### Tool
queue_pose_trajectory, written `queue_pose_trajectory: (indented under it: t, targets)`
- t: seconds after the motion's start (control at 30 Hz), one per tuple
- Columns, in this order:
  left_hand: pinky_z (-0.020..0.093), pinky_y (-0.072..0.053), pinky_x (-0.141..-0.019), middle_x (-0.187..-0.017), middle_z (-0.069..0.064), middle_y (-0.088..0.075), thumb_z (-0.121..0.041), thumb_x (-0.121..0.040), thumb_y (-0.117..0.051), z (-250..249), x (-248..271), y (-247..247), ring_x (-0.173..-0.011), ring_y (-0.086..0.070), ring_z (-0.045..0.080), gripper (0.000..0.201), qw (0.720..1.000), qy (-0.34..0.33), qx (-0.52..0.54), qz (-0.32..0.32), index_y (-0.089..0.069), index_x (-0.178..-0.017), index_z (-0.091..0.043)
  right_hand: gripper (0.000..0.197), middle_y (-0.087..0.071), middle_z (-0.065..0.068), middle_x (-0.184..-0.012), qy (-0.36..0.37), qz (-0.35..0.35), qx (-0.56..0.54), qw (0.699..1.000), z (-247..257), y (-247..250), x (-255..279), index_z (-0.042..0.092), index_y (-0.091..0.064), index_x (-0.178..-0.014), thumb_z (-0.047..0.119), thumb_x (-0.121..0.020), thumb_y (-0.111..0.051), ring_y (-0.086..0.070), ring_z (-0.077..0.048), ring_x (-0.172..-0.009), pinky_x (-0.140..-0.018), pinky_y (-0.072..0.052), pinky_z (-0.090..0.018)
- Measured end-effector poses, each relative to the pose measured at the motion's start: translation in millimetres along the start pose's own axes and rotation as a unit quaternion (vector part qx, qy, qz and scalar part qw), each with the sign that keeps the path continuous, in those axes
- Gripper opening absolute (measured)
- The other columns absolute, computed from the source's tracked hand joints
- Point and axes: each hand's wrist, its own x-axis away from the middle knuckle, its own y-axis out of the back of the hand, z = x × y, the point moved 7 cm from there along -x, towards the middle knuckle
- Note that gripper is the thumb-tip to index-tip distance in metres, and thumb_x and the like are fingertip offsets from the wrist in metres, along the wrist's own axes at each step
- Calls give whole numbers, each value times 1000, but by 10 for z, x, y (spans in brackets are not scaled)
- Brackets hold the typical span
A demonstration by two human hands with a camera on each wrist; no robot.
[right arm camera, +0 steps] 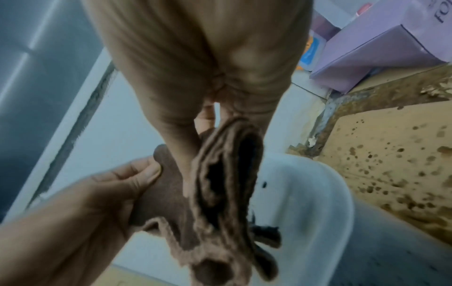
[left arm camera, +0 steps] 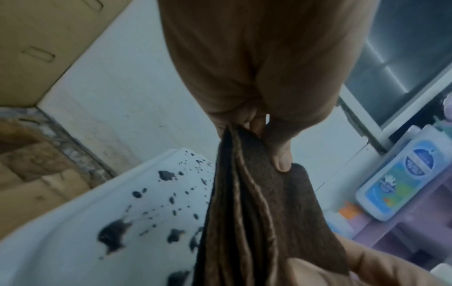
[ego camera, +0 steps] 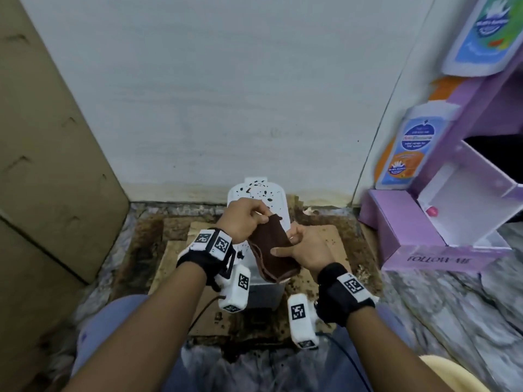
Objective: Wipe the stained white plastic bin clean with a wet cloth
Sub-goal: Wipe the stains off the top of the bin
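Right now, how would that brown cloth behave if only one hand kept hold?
Probably floppy: the brown cloth sags in folded layers between the left hand and right hand. Likely to unfold and drape onto the spotted white bin.

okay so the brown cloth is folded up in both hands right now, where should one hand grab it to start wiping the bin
Probably the right hand should take the cloth across its folded middle, coming from the right side, where it already pinches it. The layers sit stacked there, making a thick pad, while the loose edges hang toward the person. The left hand only pinches the far corner above the spotted bin.
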Motion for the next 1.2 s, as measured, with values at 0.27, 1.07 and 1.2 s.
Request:
queue_pose_trajectory:
  t: [0.27, 1.07, 1.2]
  targets:
    - [22, -50, -84, -107, 8, -70, 5, -91, -58, 204, -281, -364, -84, -59, 9, 31, 998, -33, -45, 36, -75, -109, -13, 51, -61, -5, -76, -6, -138, 118, 983, -351, -45, -134, 18, -42, -76, 32, -59, -89, -57, -19, -70, -57, -44, -34]
    - [48, -38, -112, -152, 1, -43, -40, -97, -49, 1365, 185, -282, -136, -45, 21, 52, 952, 140, 211, -173, -43, -147, -26, 65, 15, 3, -159, 183, -18, 457, 870, -387, -740, -171, 24, 5, -152, 48, -92, 1, 21, -16, -145, -120, -2, -47]
    - [47, -31, -117, -156, 3, -36, -32, -101, -46, 1360, 98, -364, -143, -35, 22, 48, 951, 147, 195, -190, -41, -148, -23, 67, 18, 5, -159, 185, 14, 474, 861, -350, -717, -248, 26, 6, -152, 49, -90, 4, 22, -15, -145, -121, -1, -44]
